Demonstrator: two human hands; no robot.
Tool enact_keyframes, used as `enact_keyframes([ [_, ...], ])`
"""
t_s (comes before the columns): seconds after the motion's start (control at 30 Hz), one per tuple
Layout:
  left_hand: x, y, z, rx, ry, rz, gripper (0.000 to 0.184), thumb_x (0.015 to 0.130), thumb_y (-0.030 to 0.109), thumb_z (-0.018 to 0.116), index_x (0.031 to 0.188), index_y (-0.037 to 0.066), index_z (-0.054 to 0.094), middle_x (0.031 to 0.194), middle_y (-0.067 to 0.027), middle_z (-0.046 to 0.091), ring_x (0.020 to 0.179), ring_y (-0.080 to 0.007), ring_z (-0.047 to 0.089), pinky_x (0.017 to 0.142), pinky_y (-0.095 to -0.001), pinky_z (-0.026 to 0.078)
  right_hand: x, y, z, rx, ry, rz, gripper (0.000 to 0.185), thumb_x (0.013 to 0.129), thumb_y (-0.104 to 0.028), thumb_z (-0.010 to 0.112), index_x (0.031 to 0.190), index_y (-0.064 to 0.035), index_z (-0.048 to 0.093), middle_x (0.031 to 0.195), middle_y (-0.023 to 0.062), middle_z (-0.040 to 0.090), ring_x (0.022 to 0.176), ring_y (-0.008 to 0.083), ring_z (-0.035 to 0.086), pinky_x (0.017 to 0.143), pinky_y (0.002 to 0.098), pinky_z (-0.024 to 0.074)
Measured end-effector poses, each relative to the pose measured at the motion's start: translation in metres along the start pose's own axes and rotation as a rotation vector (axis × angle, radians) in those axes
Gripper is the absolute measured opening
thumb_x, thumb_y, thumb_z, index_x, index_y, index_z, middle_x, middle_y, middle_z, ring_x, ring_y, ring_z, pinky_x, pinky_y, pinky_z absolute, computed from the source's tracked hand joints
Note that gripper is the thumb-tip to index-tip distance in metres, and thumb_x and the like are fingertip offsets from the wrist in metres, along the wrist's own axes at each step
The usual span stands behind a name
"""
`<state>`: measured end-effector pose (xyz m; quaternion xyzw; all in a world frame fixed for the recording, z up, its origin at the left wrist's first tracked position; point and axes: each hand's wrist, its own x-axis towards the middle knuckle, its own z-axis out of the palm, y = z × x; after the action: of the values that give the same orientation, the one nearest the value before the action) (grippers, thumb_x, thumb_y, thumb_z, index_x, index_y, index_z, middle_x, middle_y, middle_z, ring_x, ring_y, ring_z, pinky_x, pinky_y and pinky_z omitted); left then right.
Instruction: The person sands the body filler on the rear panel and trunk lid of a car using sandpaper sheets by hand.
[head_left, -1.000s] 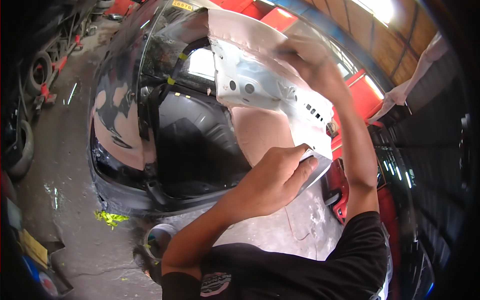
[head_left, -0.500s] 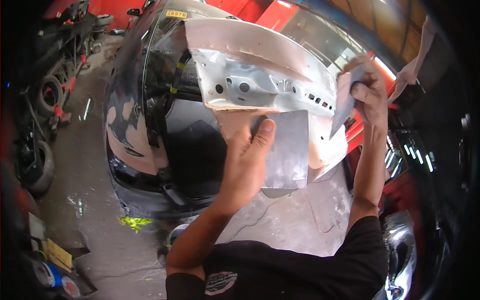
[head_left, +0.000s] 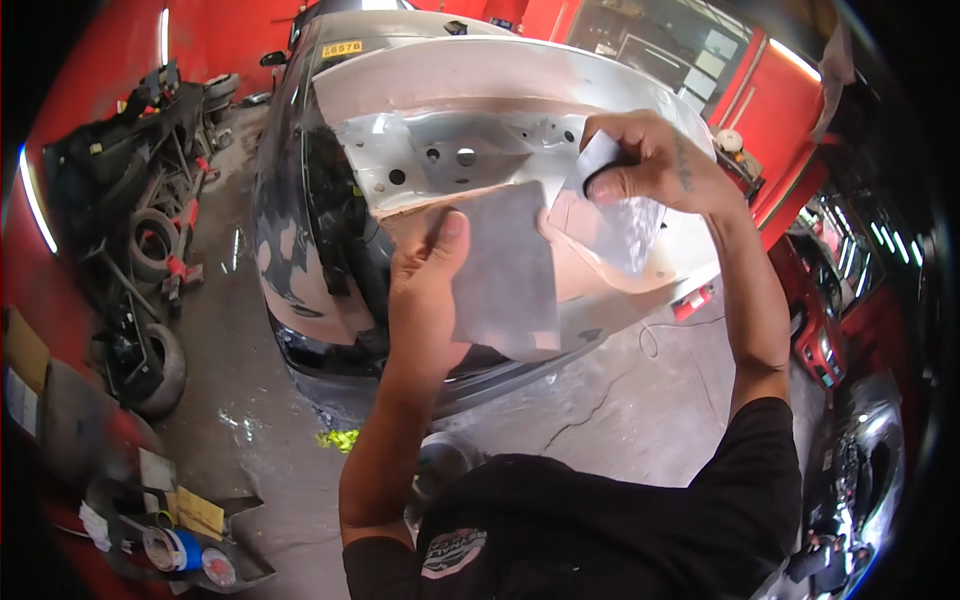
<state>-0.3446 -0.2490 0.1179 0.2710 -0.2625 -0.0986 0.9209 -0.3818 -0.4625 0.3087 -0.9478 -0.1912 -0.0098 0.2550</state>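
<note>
My left hand (head_left: pixel 425 270) grips a flat grey plate (head_left: pixel 508 275) at its left edge, the thumb lying over its face. To the right, my right hand (head_left: pixel 650 165) pinches a thin shiny spreader (head_left: pixel 632 235) with a dark edge near the thumb. The spreader is angled downward, apart from the plate. Behind both hands is a raised car trunk lid (head_left: pixel 470 70), with bare silver metal and pinkish filler patches. Whether the spreader touches the lid I cannot tell. Part of the lid is hidden by the plate.
The car's rear bumper (head_left: pixel 480 388) lies below the lid. Old tyres (head_left: pixel 155 240) and scrap parts line the left wall. A low stand with cans (head_left: pixel 180 550) is at lower left. Yellow-green scraps (head_left: pixel 338 440) lie on the floor; a red vehicle (head_left: pixel 822 335) stands right.
My right hand has moved left and slightly down with the spreader, closer to the plate. My left hand and plate have shifted left. The view has turned a little.
</note>
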Motion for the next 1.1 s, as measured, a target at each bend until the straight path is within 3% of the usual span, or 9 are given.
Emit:
enact_keyframes([
  [0.03, -0.001, -0.002, 0.000, -0.042, 0.012, -0.002, 0.034, 0.109, 0.025, 0.056, 0.134, 0.002, 0.063, 0.120, -0.0092, 0.072, 0.105, -0.0189, 0.072, 0.093, -0.0339, 0.057, -0.006, -0.001, 0.000, -0.272, 0.100, -0.042, 0.020, 0.086, -0.010, 0.078, 0.101, -0.0015, 0.067, 0.081, 0.0026, 0.065, 0.076, 0.0099, 0.059, 0.070, 0.0285, 0.0473],
  [0.17, 0.006, -0.003, 0.002, -0.128, 0.109, 0.007, 0.038, 0.110, 0.027, 0.055, 0.138, 0.002, 0.059, 0.128, -0.0098, 0.069, 0.114, -0.0229, 0.069, 0.100, -0.0391, 0.055, -0.037, 0.004, 0.007, -0.188, 0.497, -0.084, 0.023, 0.085, -0.009, 0.076, 0.104, -0.0004, 0.067, 0.090, 0.0113, 0.069, 0.079, 0.0197, 0.065, 0.075, 0.0330, 0.0525],
  [0.33, 0.012, -0.002, 0.013, -0.127, 0.245, 0.029, 0.041, 0.110, 0.029, 0.052, 0.141, 0.002, 0.057, 0.134, -0.0093, 0.067, 0.122, -0.0248, 0.066, 0.106, -0.0424, 0.051, -0.059, 0.002, 0.058, -0.396, 0.599, -0.883, 0.019, 0.085, -0.005, 0.072, 0.103, -0.0002, 0.066, 0.101, 0.0150, 0.072, 0.094, 0.0340, 0.071, 0.080, 0.0378, 0.0593],
  [0.43, 0.011, -0.003, 0.015, -0.136, 0.252, 0.052, 0.041, 0.111, 0.028, 0.051, 0.141, 0.002, 0.056, 0.134, -0.0108, 0.067, 0.121, -0.0252, 0.066, 0.106, -0.0425, 0.052, -0.041, 0.000, 0.092, -0.408, 0.550, -1.067, 0.026, 0.080, 0.003, 0.073, 0.106, 0.0024, 0.071, 0.105, 0.0170, 0.069, 0.095, 0.0366, 0.070, 0.080, 0.0414, 0.0605],
  [0.6, 0.012, -0.003, 0.013, -0.138, 0.195, 0.086, 0.041, 0.111, 0.026, 0.051, 0.140, -0.002, 0.054, 0.130, -0.0138, 0.067, 0.117, -0.0251, 0.068, 0.103, -0.0417, 0.054, -0.025, 0.021, 0.102, -0.472, 0.474, -1.062, 0.039, 0.075, -0.006, 0.073, 0.113, 0.0042, 0.075, 0.113, 0.0167, 0.067, 0.106, 0.0398, 0.066, 0.091, 0.0455, 0.0583],
  [0.87, 0.003, 0.000, 0.008, -0.059, 0.211, 0.105, 0.041, 0.111, 0.031, 0.053, 0.138, 0.001, 0.059, 0.127, -0.0104, 0.069, 0.114, -0.0235, 0.069, 0.101, -0.0381, 0.054, -0.021, 0.063, 0.083, -0.649, 0.379, -0.671, 0.045, 0.079, -0.001, 0.069, 0.124, 0.0025, 0.073, 0.115, 0.0151, 0.066, 0.110, 0.0371, 0.066, 0.091, 0.0427, 0.0581],
  [0.97, 0.015, 0.003, 0.015, 0.011, 0.293, 0.163, 0.041, 0.111, 0.033, 0.053, 0.138, 0.002, 0.060, 0.126, -0.0098, 0.069, 0.113, -0.0230, 0.068, 0.099, -0.0377, 0.054, -0.030, 0.062, 0.072, -0.731, 0.553, -0.559, 0.042, 0.084, -0.003, 0.070, 0.126, 0.0009, 0.072, 0.115, 0.0143, 0.067, 0.112, 0.0359, 0.066, 0.093, 0.0421, 0.0583],
  [1.0, 0.012, 0.001, 0.017, 0.043, 0.357, 0.159, 0.041, 0.111, 0.032, 0.053, 0.138, 0.002, 0.060, 0.126, -0.0102, 0.068, 0.112, -0.0230, 0.068, 0.098, -0.0380, 0.055, -0.034, 0.048, 0.065, -0.756, 0.639, -0.639, 0.046, 0.080, -0.003, 0.070, 0.126, -0.0052, 0.070, 0.111, 0.0101, 0.065, 0.108, 0.0328, 0.066, 0.090, 0.0416, 0.0613],
  [1.1, 0.012, 0.001, 0.038, 0.082, 0.461, 0.220, 0.041, 0.112, 0.031, 0.051, 0.137, 0.000, 0.059, 0.127, -0.0116, 0.067, 0.111, -0.0232, 0.068, 0.096, -0.0388, 0.056, -0.054, 0.027, 0.070, -0.858, 0.570, -0.760, 0.042, 0.077, -0.005, 0.070, 0.119, -0.0047, 0.069, 0.104, 0.0118, 0.065, 0.106, 0.0322, 0.067, 0.094, 0.0484, 0.0597],
])
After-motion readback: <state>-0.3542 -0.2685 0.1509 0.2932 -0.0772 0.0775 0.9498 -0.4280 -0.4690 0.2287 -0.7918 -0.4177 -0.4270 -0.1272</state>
